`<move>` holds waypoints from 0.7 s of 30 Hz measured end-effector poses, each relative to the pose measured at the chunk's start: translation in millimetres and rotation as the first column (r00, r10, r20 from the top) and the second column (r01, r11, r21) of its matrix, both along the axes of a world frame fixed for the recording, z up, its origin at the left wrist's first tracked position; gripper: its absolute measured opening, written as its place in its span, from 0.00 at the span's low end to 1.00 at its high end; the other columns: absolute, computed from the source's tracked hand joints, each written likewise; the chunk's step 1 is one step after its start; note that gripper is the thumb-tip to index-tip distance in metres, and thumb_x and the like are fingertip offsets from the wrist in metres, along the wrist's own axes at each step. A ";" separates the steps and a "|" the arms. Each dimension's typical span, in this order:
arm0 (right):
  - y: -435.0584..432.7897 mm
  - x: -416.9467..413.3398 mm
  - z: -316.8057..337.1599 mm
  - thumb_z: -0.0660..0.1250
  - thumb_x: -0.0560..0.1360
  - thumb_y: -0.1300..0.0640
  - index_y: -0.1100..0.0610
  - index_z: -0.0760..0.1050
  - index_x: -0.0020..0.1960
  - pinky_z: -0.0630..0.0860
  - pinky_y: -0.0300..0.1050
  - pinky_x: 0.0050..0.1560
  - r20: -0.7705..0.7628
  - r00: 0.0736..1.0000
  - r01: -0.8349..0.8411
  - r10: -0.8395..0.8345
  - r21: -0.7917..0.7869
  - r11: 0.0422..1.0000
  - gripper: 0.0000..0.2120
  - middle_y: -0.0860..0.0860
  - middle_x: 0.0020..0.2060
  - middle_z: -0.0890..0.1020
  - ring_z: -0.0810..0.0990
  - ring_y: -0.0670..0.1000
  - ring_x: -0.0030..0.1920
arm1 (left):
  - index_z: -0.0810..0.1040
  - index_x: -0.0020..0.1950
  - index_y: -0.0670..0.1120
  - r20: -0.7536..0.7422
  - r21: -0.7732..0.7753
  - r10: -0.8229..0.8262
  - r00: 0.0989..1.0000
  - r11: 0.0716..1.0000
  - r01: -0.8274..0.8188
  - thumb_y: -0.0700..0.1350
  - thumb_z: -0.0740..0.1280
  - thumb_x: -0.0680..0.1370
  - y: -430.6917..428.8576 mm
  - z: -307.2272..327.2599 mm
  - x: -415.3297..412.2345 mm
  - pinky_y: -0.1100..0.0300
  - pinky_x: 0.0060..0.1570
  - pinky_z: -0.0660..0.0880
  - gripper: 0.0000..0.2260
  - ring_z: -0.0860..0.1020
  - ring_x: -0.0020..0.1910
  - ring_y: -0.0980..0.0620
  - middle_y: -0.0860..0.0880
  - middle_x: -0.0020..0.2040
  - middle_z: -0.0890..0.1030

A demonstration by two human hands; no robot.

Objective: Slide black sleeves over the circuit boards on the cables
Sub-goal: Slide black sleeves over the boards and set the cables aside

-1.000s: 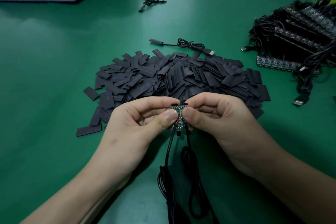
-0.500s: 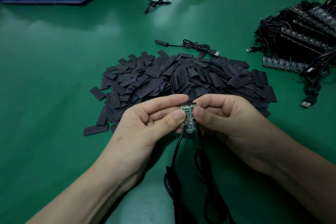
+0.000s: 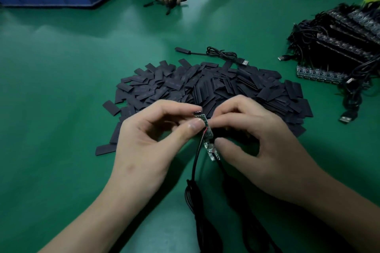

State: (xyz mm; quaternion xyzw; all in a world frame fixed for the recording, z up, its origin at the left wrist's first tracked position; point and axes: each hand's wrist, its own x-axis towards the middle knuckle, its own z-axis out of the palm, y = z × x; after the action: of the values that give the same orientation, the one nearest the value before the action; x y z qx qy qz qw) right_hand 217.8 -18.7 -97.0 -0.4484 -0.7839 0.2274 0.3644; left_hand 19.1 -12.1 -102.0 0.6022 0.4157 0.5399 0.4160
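Circuit boards (image 3: 203, 124): two, both bare, at scene centre, just near of the sleeve heap. Upper board pinched between thumb and forefinger of left hand (image 3: 148, 139). Lower board (image 3: 211, 151) pinched by the curled fingers of right hand (image 3: 263, 146), exact contact blurred. Cables (image 3: 194, 170) trailing down toward the near edge. No sleeve in either hand.

Black sleeves (image 3: 205, 86): heaped loose on green table (image 3: 61, 68). Single cable (image 3: 207, 53) at the far side of the heap, apparently sleeved and finished. Large stack of bare boards (image 3: 320, 74) at right. Bulk of work judged outstanding.
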 end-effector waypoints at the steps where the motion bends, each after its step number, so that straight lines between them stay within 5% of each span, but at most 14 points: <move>1: -1.6 -1.8 0.8 0.68 0.77 0.55 0.52 0.83 0.52 0.73 0.39 0.55 -0.039 0.999 -0.020 0.019 -0.024 1.000 0.07 0.45 0.50 0.80 0.79 0.49 0.56 | 0.87 0.46 0.55 -0.025 0.024 0.026 0.999 0.999 -0.025 0.45 0.78 0.71 0.7 -1.0 -0.5 0.64 0.46 0.76 0.07 0.80 0.42 0.56 0.53 0.43 0.85; 5: -5.0 -9.9 -1.8 0.70 0.79 0.53 0.51 0.83 0.47 0.76 0.49 0.47 -0.172 0.984 -0.086 0.053 -0.191 0.978 0.05 0.48 0.44 0.83 0.81 0.50 0.47 | 0.85 0.49 0.55 -0.164 0.134 0.058 0.985 0.990 -0.036 0.47 0.76 0.74 5.0 -1.2 -3.1 0.63 0.49 0.73 0.05 0.80 0.47 0.55 0.54 0.46 0.82; 7: -4.8 -8.9 0.1 0.68 0.81 0.54 0.53 0.84 0.47 0.78 0.46 0.44 -0.324 0.943 -0.174 0.074 -0.293 0.940 0.07 0.51 0.43 0.85 0.83 0.49 0.43 | 0.84 0.54 0.54 -0.315 0.232 0.135 0.939 0.971 -0.062 0.47 0.70 0.79 10.3 -1.0 -6.7 0.64 0.54 0.72 0.06 0.80 0.54 0.53 0.56 0.51 0.82; 11: -1.7 -1.3 15.2 0.63 0.78 0.52 0.52 0.83 0.44 0.82 0.43 0.47 -0.769 0.638 -0.513 0.037 -0.389 0.765 0.11 0.52 0.38 0.86 0.87 0.52 0.42 | 0.83 0.64 0.52 -0.620 0.359 0.391 0.680 0.912 -0.198 0.45 0.70 0.81 20.5 -4.3 -14.9 0.52 0.64 0.71 0.12 0.77 0.60 0.50 0.59 0.57 0.80; 15: 5.9 15.8 34.7 0.60 0.78 0.52 0.54 0.81 0.42 0.78 0.40 0.29 -0.908 0.411 -0.672 -0.086 -0.365 0.645 0.13 0.46 0.25 0.75 0.76 0.44 0.22 | 0.83 0.63 0.56 -0.677 0.304 0.388 0.626 0.921 -0.242 0.45 0.73 0.78 20.7 -5.1 -16.2 0.44 0.64 0.72 0.14 0.78 0.57 0.50 0.70 0.47 0.72; 17: 10.0 23.9 41.2 0.59 0.79 0.54 0.55 0.79 0.41 0.73 0.38 0.21 -0.873 0.473 -0.642 -0.121 -0.435 0.632 0.13 0.46 0.23 0.69 0.67 0.42 0.17 | 0.84 0.60 0.58 -0.660 0.298 0.397 0.638 0.918 -0.263 0.44 0.75 0.77 21.1 -4.0 -16.8 0.42 0.62 0.74 0.14 0.79 0.54 0.51 0.72 0.45 0.70; 21: 14.0 27.6 36.2 0.61 0.80 0.52 0.57 0.79 0.41 0.63 0.34 0.20 -0.610 0.777 -0.389 -0.156 -0.660 0.642 0.14 0.48 0.23 0.61 0.56 0.43 0.17 | 0.85 0.54 0.58 -0.586 0.280 0.407 0.701 0.913 -0.296 0.42 0.75 0.76 22.3 -7.5 -19.3 0.43 0.59 0.77 0.12 0.83 0.49 0.54 0.66 0.46 0.82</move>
State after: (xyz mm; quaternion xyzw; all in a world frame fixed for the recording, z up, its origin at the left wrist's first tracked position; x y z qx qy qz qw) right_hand 245.4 -4.7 -60.9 -0.4027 -0.4798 0.6908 0.3611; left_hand -0.2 10.3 -109.5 0.6892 0.5925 0.4073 0.0896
